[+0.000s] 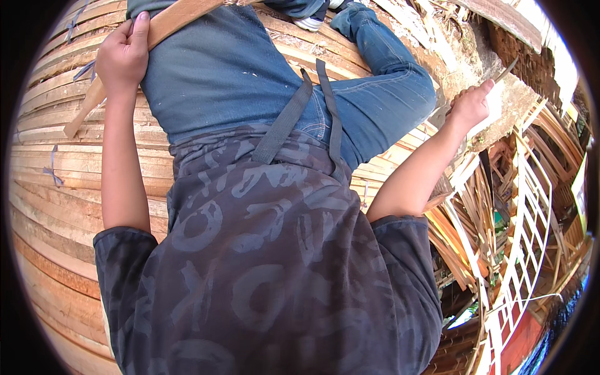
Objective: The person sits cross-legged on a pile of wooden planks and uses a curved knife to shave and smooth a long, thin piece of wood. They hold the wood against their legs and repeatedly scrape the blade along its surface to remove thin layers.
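Observation:
My left hand [125, 53] is closed around a long, smooth brown wooden slat [178, 22], its thumb pressed along the upper side. The slat slants across my left thigh; its lower end [78, 123] sticks out past the wrist, and its far end leaves the picture at the top. Out to the right, my right hand [469, 106] is closed around the handle of a knife [505, 70]. Its narrow dark blade points up and away to the right. The fingers hide most of the handle. Below that hand is a rough, pale stone-like block [503, 112].
I sit on stacked sawn planks [56, 219] bound with bits of blue strap [53, 167]. Wood shavings [406, 19] litter the far side. At right are a heap of split wood strips [459, 240] and a white lattice frame [525, 225]. Another person's shoe [309, 23] shows at the top.

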Demonstrator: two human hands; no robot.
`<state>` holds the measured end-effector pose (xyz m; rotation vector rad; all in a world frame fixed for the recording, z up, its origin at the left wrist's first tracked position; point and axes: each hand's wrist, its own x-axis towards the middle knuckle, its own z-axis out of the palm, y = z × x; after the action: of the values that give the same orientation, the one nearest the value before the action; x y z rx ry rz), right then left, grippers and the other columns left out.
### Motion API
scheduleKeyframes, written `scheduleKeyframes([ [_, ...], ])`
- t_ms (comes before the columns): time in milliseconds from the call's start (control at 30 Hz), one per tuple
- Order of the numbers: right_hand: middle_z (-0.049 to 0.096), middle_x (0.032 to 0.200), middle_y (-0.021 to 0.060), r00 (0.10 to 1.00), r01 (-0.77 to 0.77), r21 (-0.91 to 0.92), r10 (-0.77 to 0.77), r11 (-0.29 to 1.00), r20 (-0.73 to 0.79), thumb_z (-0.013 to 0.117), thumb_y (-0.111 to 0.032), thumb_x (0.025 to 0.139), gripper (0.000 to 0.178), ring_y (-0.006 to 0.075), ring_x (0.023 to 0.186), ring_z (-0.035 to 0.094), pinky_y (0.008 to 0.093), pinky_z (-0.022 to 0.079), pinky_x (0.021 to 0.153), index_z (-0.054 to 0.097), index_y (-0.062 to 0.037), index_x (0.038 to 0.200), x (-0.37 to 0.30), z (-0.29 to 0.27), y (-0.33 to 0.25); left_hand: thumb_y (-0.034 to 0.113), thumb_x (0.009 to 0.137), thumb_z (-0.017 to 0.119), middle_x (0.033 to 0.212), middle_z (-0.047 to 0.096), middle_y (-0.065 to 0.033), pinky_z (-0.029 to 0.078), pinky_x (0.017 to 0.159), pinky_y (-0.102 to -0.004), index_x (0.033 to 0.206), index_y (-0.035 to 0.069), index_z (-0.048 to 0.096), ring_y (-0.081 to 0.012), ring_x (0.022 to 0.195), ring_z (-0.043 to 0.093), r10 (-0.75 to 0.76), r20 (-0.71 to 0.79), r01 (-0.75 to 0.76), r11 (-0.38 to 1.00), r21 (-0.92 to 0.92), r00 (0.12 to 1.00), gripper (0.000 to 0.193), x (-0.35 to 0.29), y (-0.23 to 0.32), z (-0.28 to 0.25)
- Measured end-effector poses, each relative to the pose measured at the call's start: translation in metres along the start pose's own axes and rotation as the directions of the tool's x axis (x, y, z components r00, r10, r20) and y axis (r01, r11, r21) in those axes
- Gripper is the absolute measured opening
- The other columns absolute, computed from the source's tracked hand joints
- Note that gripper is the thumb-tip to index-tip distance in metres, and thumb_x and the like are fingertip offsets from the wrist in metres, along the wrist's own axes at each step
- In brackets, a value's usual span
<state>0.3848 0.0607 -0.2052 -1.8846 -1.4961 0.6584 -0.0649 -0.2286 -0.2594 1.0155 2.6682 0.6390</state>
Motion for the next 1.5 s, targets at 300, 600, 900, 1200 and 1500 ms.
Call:
scheduleKeyframes([
  [300, 0.041, 0.047, 0.0054, 0.879, 0.397, -0.128, -0.337, 0.909, 0.336, 0.062, -0.047, 0.088, 0.058, 0.013, 0.049, 0.037, 0.03, 0.035, 0.048, 0.054, 0.004, 0.063, -0.08, 0.026, -0.033, 0.054, 0.087, 0.055, 0.07, 0.067, -0.0113, 0.049, 0.063, -0.0327, 0.096, 0.012, 0.074, -0.0258, 0.069, 0.066, -0.032, -0.042, 0.034, 0.999, 0.042, 0.999, 0.047, -0.005, -0.008, 0.004],
  [600, 0.04, 0.044, 0.0076, 0.89, 0.437, -0.074, -0.419, 0.897, 0.18, 0.056, -0.057, 0.088, 0.068, 0.0162, 0.045, 0.036, 0.0349, 0.035, 0.046, 0.052, 0.0039, 0.059, -0.053, 0.072, -0.071, 0.05, 0.089, 0.055, 0.058, 0.056, -0.0126, 0.042, 0.054, -0.0349, 0.072, 0.005, 0.064, -0.0268, 0.054, 0.054, 0.048, -0.095, -0.051, 0.998, -0.032, 0.994, 0.049, -0.004, 0.017, 0.003],
  [900, 0.037, 0.045, -0.0024, 0.992, 0.116, -0.08, -0.112, 0.99, 0.052, 0.051, -0.043, 0.096, 0.061, 0.0084, 0.044, 0.032, 0.0282, 0.026, 0.044, 0.042, -0.0039, 0.05, 0.005, -0.019, -0.005, 0.043, 0.092, 0.054, 0.061, 0.056, -0.0128, 0.042, 0.056, -0.0314, 0.082, 0.005, 0.066, -0.02, 0.056, 0.054, 0.012, -0.033, -0.012, 1.0, 0.01, 0.999, 0.041, -0.006, 0.01, -0.001],
  [1200, 0.048, 0.056, -0.0042, 0.961, 0.086, 0.201, -0.135, 0.976, 0.242, 0.068, -0.014, 0.087, 0.025, 0.0024, 0.054, 0.039, 0.0196, 0.032, 0.049, 0.055, -0.0013, 0.069, -0.108, 0.059, -0.001, 0.049, 0.09, 0.055, 0.052, 0.046, -0.0103, 0.037, 0.05, -0.0322, 0.068, 0.003, 0.058, -0.0211, 0.049, 0.043, 0.099, -0.116, -0.11, 0.99, -0.084, 0.988, 0.051, -0.006, 0.012, 0.004],
  [1500, 0.04, 0.056, 0.0025, 0.872, 0.027, 0.606, -0.315, 0.795, 0.374, 0.055, -0.008, 0.092, 0.02, 0.0101, 0.041, 0.039, 0.0244, 0.033, 0.038, 0.036, -0.0079, 0.099, -0.079, 0.044, -0.089, 0.064, 0.078, 0.062, 0.056, 0.046, -0.0134, 0.038, 0.052, -0.036, 0.07, 0.001, 0.05, -0.0292, 0.053, 0.045, 0.328, 0.024, -0.329, 0.944, 0.029, 0.944, 0.064, -0.009, 0.002, -0.007],
])
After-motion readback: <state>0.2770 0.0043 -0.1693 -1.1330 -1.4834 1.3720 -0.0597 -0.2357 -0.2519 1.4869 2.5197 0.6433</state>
